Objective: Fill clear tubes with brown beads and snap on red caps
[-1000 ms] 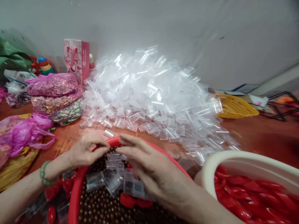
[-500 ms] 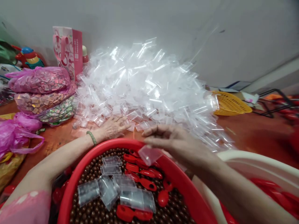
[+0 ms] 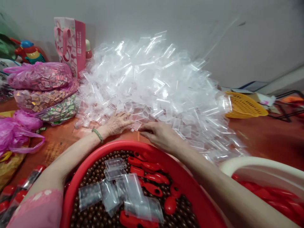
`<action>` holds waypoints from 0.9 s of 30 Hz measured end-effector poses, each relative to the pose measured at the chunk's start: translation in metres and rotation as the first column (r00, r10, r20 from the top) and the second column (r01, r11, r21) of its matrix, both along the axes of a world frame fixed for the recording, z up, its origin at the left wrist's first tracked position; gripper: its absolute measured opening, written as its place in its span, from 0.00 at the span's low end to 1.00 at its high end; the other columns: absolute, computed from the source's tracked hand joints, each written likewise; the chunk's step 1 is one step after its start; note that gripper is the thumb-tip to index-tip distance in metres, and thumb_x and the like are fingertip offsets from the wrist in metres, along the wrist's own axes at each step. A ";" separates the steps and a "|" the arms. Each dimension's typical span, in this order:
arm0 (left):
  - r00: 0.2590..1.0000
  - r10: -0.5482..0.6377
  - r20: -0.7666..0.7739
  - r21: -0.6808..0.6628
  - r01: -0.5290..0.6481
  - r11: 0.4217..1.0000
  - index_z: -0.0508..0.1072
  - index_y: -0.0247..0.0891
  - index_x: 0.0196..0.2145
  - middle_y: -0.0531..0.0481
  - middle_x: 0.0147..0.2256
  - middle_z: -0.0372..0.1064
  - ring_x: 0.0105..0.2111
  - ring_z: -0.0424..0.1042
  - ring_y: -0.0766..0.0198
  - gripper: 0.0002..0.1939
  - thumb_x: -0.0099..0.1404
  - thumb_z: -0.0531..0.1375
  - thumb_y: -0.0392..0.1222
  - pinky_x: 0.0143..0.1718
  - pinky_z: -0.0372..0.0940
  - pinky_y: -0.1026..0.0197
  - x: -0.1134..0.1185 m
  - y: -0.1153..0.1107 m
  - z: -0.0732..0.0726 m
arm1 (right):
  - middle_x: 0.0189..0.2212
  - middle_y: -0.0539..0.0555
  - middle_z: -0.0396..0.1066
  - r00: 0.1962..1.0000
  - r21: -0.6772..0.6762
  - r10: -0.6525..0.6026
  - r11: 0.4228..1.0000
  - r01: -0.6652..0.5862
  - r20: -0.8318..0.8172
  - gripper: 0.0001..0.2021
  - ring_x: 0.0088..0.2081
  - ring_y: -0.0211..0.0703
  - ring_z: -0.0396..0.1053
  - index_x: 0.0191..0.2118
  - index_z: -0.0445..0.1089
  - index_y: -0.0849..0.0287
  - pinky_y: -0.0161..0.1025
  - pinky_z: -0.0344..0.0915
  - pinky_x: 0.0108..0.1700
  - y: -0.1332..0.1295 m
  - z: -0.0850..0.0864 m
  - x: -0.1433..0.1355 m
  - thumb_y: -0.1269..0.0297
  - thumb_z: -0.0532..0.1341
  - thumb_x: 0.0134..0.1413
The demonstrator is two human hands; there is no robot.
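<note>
My left hand [image 3: 120, 124] lies with fingers spread at the near edge of a big heap of clear plastic sleeves [image 3: 152, 85]. Close to its fingertips, my right hand [image 3: 160, 134] reaches over the far rim of a red tub [image 3: 128, 145]. Its fingers are slightly bent, thumb a little apart, tips beside a clear sleeve [image 3: 136, 126] on the table. Inside the tub, several loose clear sleeves [image 3: 134, 186] rest on small brown balls [image 3: 95, 174], beside red spoon-shaped plastic pieces [image 3: 153, 166].
Pink bags of small wrapped pieces [image 3: 42, 79] and a pink paper bag [image 3: 68, 44] stand left. A yellow basket [image 3: 245, 107] is at right, behind a white tub [image 3: 256, 162] of red pieces. Red-capped clear tubes [image 3: 30, 179] lie by my left arm.
My right hand has moved from above the tub to the heap's near edge. The clear sleeve that was falling below it now rests on the others in the tub.
</note>
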State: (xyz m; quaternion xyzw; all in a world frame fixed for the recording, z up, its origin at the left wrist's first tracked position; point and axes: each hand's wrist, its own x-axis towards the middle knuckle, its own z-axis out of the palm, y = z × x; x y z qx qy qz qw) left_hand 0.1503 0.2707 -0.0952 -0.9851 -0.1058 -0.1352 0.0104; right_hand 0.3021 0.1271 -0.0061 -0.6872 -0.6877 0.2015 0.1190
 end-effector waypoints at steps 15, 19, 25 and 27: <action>0.994 0.077 0.080 -0.070 -0.071 0.995 0.68 0.34 0.55 0.37 0.54 0.68 0.54 0.67 0.52 0.19 0.68 0.52 0.32 0.56 0.62 0.48 -0.001 0.000 -0.012 | 0.54 0.59 0.68 0.973 -0.203 0.166 0.970 -0.132 0.158 0.16 0.49 0.46 0.71 0.54 0.68 0.58 0.49 0.70 0.49 0.054 -0.067 0.014 0.58 0.60 0.64; 0.991 0.081 0.103 -0.075 -0.074 0.994 0.68 0.33 0.55 0.36 0.53 0.69 0.52 0.68 0.53 0.20 0.67 0.52 0.31 0.55 0.63 0.49 -0.001 0.000 -0.012 | 0.53 0.58 0.68 0.985 -0.167 0.144 0.978 -0.128 0.093 0.18 0.49 0.47 0.71 0.55 0.67 0.59 0.51 0.71 0.49 0.041 -0.065 0.027 0.58 0.60 0.63; 0.988 0.095 0.124 -0.082 -0.085 0.993 0.67 0.36 0.56 0.38 0.52 0.69 0.53 0.68 0.52 0.21 0.66 0.53 0.31 0.55 0.62 0.47 -0.001 0.001 -0.013 | 0.54 0.58 0.68 0.986 -0.171 0.122 0.975 -0.140 -0.116 0.17 0.49 0.47 0.71 0.55 0.67 0.58 0.51 0.71 0.49 0.036 -0.079 0.028 0.58 0.60 0.63; 0.988 0.095 0.122 -0.089 -0.084 0.992 0.67 0.36 0.56 0.38 0.53 0.69 0.53 0.68 0.52 0.21 0.66 0.53 0.32 0.55 0.62 0.48 -0.001 0.002 -0.014 | 0.53 0.58 0.68 0.975 -0.180 0.073 0.977 -0.112 -0.212 0.18 0.49 0.47 0.71 0.55 0.67 0.59 0.51 0.71 0.49 0.039 -0.083 0.027 0.58 0.60 0.63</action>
